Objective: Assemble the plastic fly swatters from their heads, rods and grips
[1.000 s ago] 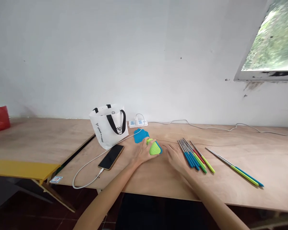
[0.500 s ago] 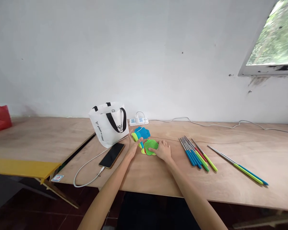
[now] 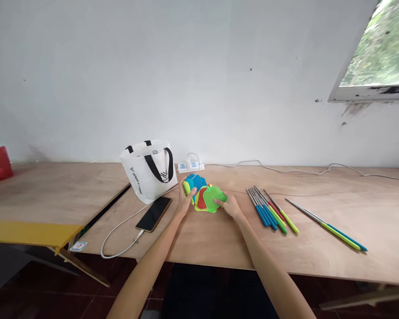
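My left hand (image 3: 185,200) is closed around a stack of blue fly swatter heads (image 3: 197,181), with yellow-green ones (image 3: 186,188) at its left side. In my right hand (image 3: 231,205) is a green mesh fly swatter head (image 3: 214,198), pinched at its right edge between thumb and fingers. A red mesh head (image 3: 202,198) and a yellow-green mesh head (image 3: 198,207) show partly from behind the green one, fanned out to the left. The fingers of both hands are partly hidden behind the heads.
Metal rods with coloured grips (image 3: 266,212) lie to the right, and two more rods (image 3: 329,226) farther right. A white tote bag (image 3: 140,177), a phone (image 3: 154,214) on a white cable and a power strip (image 3: 190,166) are left and behind. The wooden table (image 3: 213,248) meets the wall.
My right hand has drawn the green head slightly right and lifted it, so more of the red one shows. My left hand stays closed on the blue stack.
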Demonstrator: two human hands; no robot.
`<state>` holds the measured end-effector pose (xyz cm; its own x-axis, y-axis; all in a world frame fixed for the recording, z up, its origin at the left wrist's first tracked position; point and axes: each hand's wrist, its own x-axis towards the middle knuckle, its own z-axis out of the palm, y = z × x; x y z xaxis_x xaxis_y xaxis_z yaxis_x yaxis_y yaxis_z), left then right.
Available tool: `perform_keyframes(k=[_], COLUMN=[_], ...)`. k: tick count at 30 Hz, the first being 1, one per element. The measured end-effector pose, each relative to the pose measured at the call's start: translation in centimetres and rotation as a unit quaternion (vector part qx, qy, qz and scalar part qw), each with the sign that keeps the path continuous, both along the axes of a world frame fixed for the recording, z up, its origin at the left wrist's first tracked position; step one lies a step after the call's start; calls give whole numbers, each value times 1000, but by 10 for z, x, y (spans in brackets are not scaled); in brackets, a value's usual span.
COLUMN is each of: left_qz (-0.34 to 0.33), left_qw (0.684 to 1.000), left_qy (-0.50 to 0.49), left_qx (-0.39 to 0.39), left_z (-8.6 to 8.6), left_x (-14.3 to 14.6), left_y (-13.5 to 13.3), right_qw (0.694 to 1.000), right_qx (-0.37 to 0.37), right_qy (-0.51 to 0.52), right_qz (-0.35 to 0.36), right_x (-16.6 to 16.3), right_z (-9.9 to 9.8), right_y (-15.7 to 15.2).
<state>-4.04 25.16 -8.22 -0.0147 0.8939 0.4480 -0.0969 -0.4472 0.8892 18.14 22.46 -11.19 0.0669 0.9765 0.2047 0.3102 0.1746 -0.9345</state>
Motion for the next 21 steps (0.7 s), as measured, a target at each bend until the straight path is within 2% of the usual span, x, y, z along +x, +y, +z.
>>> perform_keyframes(k=[3,6,8,15,19,21], left_qz=[34,46,31,-41,-111,-137], left_qw=[987,951,930,889,857,864], left_qy=[132,267,320,417,469,455], left_qx=[80,152,176,185,182,165], left_z=[1,-1,-2,-2,-5,-8], left_x=[-1,-2,-3,2,9,10], left_y=[-4,-5,-6,-12,-8,-2], right_qw=[998,992,986,949,947,954], right_qx=[5,20,29,69,77,73], right_qy=[48,106,154,295,288,261], right_qz=[45,61,47,-89,-120,-126], right_x=[4,10,15,24,19,14], right_z=[5,7,6,-3,-2,0], right_y=[-3,-7,-9,-10,-11,-13])
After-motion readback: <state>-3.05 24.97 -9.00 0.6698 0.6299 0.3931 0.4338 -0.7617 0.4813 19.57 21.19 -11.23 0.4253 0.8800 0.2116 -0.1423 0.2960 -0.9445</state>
